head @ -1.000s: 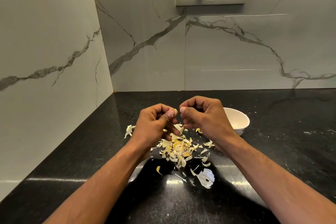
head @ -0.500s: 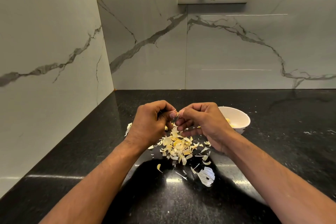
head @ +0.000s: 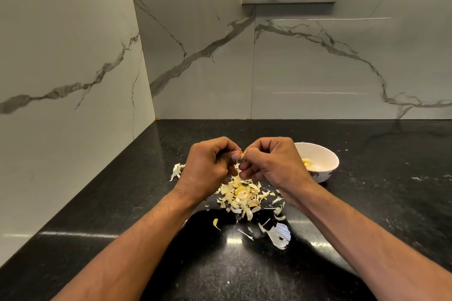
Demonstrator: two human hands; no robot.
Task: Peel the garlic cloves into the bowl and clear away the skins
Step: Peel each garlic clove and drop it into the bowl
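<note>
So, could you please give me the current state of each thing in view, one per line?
left hand: curled, pinching the garlic clove
right hand: curled, pinching the same clove
garlic clove: held between both hands, above the skins
bowl: upright, peeled cloves inside
garlic skins: loose pile on the counter
counter: scattered with skins

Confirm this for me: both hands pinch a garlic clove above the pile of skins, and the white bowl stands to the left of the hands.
One thing is wrong: the white bowl stands to the right of the hands, beyond the right hand. The head view shows it. The rest holds: left hand and right hand pinch a garlic clove above the pile of skins.
</note>
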